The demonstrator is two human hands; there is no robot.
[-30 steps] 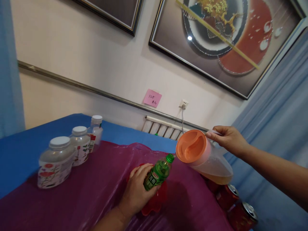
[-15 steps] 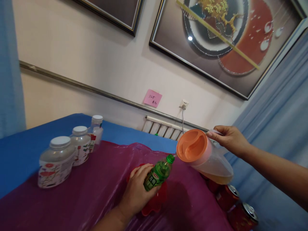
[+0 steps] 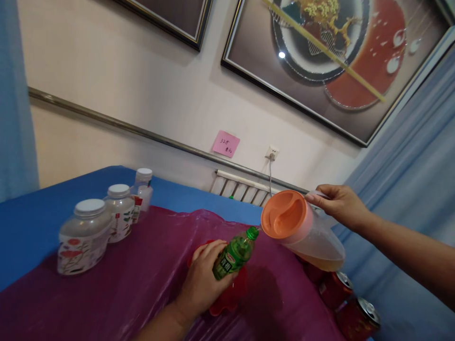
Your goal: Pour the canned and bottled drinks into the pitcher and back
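My left hand (image 3: 202, 283) is wrapped round a small green plastic bottle (image 3: 234, 254), which stands tilted over a red dish (image 3: 231, 296) on the magenta sheet (image 3: 142, 284). My right hand (image 3: 337, 204) grips the handle of a clear pitcher with an orange lid (image 3: 286, 214). The pitcher (image 3: 313, 244) is tipped towards the left, amber liquid pooled in its lower side. Its spout touches the green bottle's mouth.
Three clear jars with white caps (image 3: 85, 237) stand at the left on the blue table cover (image 3: 31, 232). Red drink cans (image 3: 357, 317) lie at the lower right by the blue curtain. A radiator (image 3: 241, 187), wall socket and pink note are behind.
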